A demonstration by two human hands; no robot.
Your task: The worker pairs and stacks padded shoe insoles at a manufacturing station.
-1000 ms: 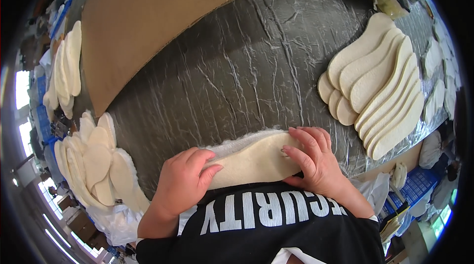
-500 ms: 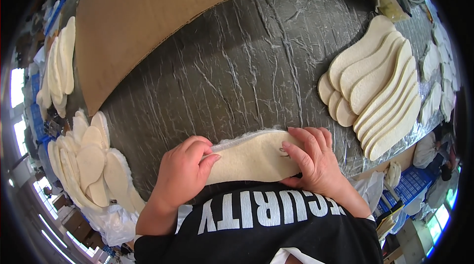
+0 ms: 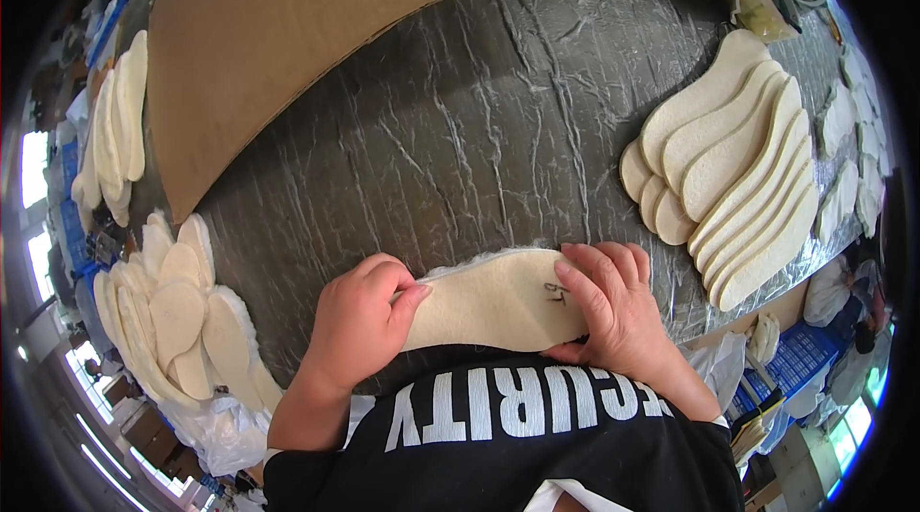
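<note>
A cream felt insole (image 3: 484, 304) with a fluffy white edge along its far side lies crosswise in front of my body. My left hand (image 3: 369, 313) pinches its left end between thumb and fingers. Around its right end my right hand (image 3: 613, 306) is closed, the thumb on top beside a small dark handwritten mark and the fingers over the far edge. The underside of the insole is hidden.
A fanned stack of cream insoles (image 3: 738, 177) lies at the right, and a looser pile (image 3: 177, 316) at the left. A brown cardboard sheet (image 3: 287, 43) covers the far left of the dark, wrinkled film-covered table (image 3: 450, 148). A tape roll (image 3: 767, 4) stands far right.
My left thumb has shifted slightly at the insole's left end. The right thumb has moved a little off the handwritten mark, which now shows more fully.
</note>
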